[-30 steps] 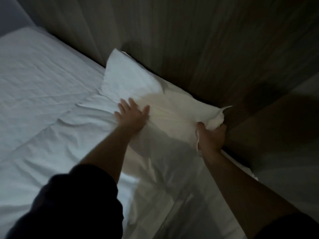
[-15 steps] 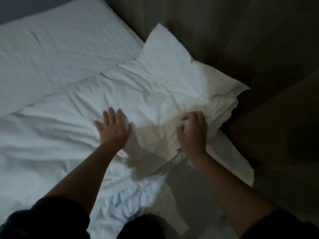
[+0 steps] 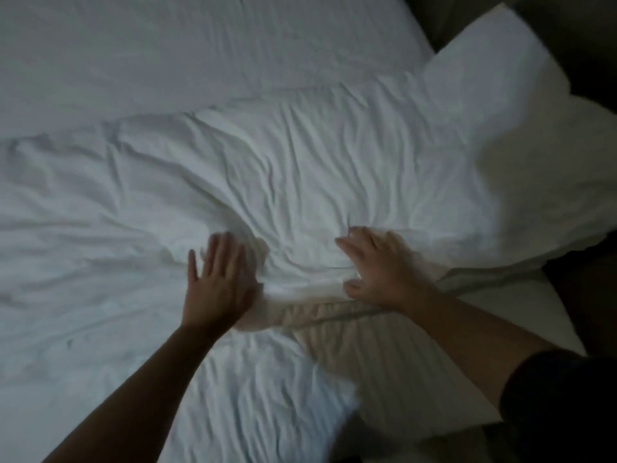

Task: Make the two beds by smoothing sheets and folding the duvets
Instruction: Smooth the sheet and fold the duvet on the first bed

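Across the middle of the bed, the white duvet (image 3: 334, 168) lies as a heavily creased band running from the left of the view to the far right; a flat corner of it juts out past the sheet's right edge against the dark surround (image 3: 587, 35); its near edge forms a folded hem that passes under both hands and runs off to the right. On that duvet rests the left grip (image 3: 217, 282), a bare hand laid palm down with its fingers straight and slightly spread, holding nothing; it is somewhat blurred; a deep crease curls away just beyond its fingertips. Just to the right, apart from it, the right grip (image 3: 380, 265) also lies flat on the duvet at the hem, fingers stretched out toward the left and far side, thumb splayed on the near side, nothing pinched or clutched. Beyond the duvet, the smooth fitted sheet (image 3: 167, 45) covers the far part of the bed. Nearer than the hands lies more rumpled white bedding (image 3: 240, 406); whether it belongs to the same duvet I cannot tell; to its right a smoother, shaded stretch of bed (image 3: 417, 372) reaches the near-right edge. Both forearms are bare; a dark sleeve (image 3: 561, 406) covers the right upper arm at the near right.
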Demonstrator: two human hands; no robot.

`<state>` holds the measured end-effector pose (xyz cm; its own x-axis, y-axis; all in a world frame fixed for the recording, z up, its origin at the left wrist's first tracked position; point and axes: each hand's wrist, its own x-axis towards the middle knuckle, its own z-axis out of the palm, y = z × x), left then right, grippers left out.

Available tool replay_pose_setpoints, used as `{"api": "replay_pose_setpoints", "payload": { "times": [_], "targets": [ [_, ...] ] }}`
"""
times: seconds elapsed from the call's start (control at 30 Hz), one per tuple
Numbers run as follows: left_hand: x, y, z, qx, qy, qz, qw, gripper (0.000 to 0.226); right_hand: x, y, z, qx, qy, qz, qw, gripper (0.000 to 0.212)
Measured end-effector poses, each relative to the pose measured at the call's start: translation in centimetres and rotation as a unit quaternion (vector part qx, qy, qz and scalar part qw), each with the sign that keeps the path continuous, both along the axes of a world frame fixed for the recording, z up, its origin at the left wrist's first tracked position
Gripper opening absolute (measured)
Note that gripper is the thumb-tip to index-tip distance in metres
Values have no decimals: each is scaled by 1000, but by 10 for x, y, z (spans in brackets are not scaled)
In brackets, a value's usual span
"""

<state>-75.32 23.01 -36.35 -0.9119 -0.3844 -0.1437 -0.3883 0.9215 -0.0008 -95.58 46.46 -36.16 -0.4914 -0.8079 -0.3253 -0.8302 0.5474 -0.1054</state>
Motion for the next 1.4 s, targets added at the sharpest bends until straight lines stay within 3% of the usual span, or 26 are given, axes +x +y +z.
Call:
{"api": "replay_pose_setpoints", "payload": {
  "times": [0.13, 0.2, 0.27, 0.33, 0.43, 0.5, 0.57, 0.63, 0.7, 0.77, 0.87, 0.93, 1.03, 1.1, 1.17, 1.27, 1.4],
  "targets": [
    [39, -51, -6, 18, -37, 66, 997, 81, 56, -71, -6, -40, -14, 85, 996, 89],
    [42, -66, -13, 7, -59, 62, 996, 63, 75, -105, -16, -78, 3, 67, 995, 68],
    [36, -84, -17, -21, -23, 47, 998, 42, 82, -127, -14, -94, 11, 30, 995, 38],
    [30, -104, -7, 0, -6, 14, 1000, 34, 77, -137, -6, -81, -22, -18, 996, 29],
    [50, -127, 10, 22, -114, -78, 990, 30, 77, -136, 10, 34, -81, -33, 996, 35],
    [70, -120, 19, 88, -230, -125, 961, 37, 89, -131, 11, 142, -91, 5, 986, 28],
    [80, -116, 21, 186, -288, -135, 930, 38, 102, -130, 6, 143, -71, -14, 987, 22],
    [73, -125, 24, 240, -238, -55, 939, 33, 111, -142, 9, -4, 1, -45, 999, 23],
    [64, -146, 25, 145, -87, 13, 986, 33, 122, -167, 17, -108, 61, -53, 991, 41],
    [64, -161, 16, 24, -44, 42, 998, 51, 134, -191, 19, -93, 30, -47, 994, 54],
    [81, -172, -8, 33, -153, 116, 981, 72, 141, -195, -14, 13, 0, -55, 998, 59],
    [92, -176, -20, 33, -162, 156, 974, 75, 132, -183, -33, 35, 17, -102, 994, 61],
    [67, -180, -19, 41, -47, 156, 986, 75, 106, -192, -35, -9, 88, -149, 985, 65],
    [19, -186, -18, 23, 54, 82, 995, 75, 74, -223, -27, -73, 138, -145, 977, 64],
    [-34, -195, -19, 0, 94, 22, 995, 71, 36, -259, -25, -97, 134, -97, 981, 61],
    [-81, -215, -43, -9, 43, 129, 991, 70, -14, -283, -50, -83, 124, -36, 988, 60],
    [-123, -213, -80, -22, 12, 253, 967, 81, -97, -252, -91, -78, 168, -65, 981, 68]
  ]
}}
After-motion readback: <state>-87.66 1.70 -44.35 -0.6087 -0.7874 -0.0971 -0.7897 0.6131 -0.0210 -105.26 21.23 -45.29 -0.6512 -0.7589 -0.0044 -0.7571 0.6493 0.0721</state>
